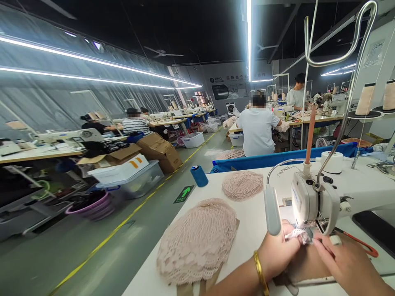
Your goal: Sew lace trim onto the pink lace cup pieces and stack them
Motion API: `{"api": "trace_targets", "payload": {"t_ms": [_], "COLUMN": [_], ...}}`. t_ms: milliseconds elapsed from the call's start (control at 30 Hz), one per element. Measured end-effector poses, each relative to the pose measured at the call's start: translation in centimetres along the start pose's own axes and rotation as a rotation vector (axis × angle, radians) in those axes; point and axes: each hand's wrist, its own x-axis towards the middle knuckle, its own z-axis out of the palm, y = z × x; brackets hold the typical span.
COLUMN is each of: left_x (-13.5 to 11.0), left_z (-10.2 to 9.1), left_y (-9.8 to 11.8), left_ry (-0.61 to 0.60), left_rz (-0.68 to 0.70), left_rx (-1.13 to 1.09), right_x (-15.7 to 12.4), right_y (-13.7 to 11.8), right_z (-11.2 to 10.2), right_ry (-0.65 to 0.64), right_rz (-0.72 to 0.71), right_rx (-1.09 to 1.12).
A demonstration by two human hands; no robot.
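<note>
A: What is the white table (250, 228) carrying?
B: Two lace piles (197, 242) are lying by its left and far edges; one blue spool (199, 176) is standing at the far left corner.
A: Containers?
B: One purple basket (100, 210) is holding dark material.
A: Grip?
B: The left hand (277, 250) is pinching white cloth (296, 234) below the sewing machine (304, 195); the right hand's (344, 255) grip is not showing clearly.
</note>
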Motion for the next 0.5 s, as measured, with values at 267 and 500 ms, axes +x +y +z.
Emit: {"api": "trace_targets", "payload": {"t_ms": [267,500], "left_x": [0.5,0.7], "left_z": [-0.3,-0.2], "left_y": [-0.2,-0.5], "left_ry": [0.023,0.027], "left_rz": [-0.054,-0.069], "left_rx": [-0.043,-0.083], "right_x": [-1.9,-1.5], "right_y": [6.7,1.3], "right_z": [-2.3,-1.4], "right_ry": [0.058,-0.136], "right_rz": [-0.14,-0.05], "right_rx": [-0.514,-0.071]}}
